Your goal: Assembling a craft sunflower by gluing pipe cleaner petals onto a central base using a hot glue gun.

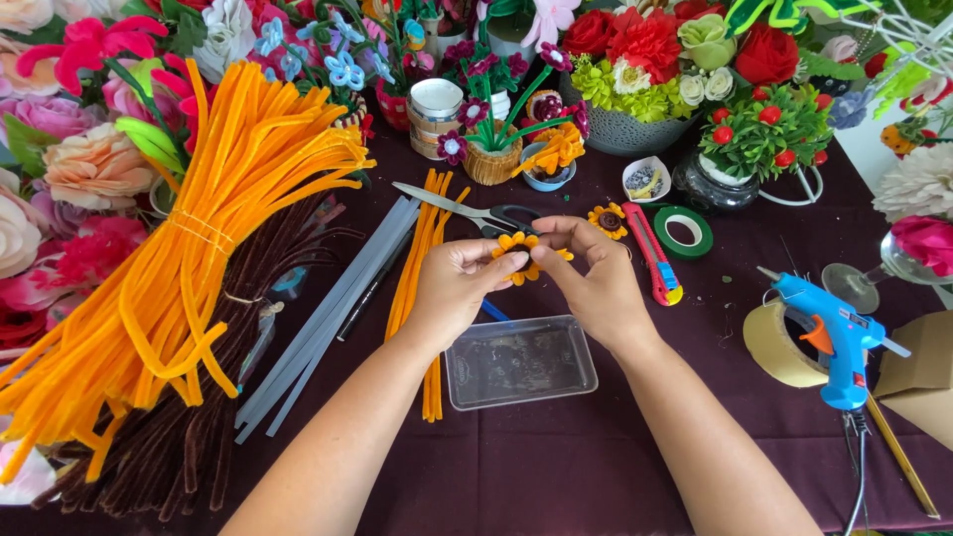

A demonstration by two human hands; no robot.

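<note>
Left of the clear plastic tray (pixel 518 363) lies a big orange pipe-cleaner bundle (pixel 189 258). Above the tray, the left hand (pixel 459 286) and right hand (pixel 593 278) pinch a small orange pipe-cleaner sunflower (pixel 523 248) between fingertips.

A craft workshop table: bundled orange pipe cleaners (pixel 189 248), glue gun (pixel 834 342), handmade flowers (pixel 645 45) all around.

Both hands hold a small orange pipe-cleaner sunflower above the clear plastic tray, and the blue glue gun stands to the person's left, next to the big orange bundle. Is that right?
Not quite. The head view shows the blue glue gun on the person's right, beside a roll of tape, far from the big orange bundle. The rest holds: the left hand and right hand hold the sunflower above the clear plastic tray.
</note>
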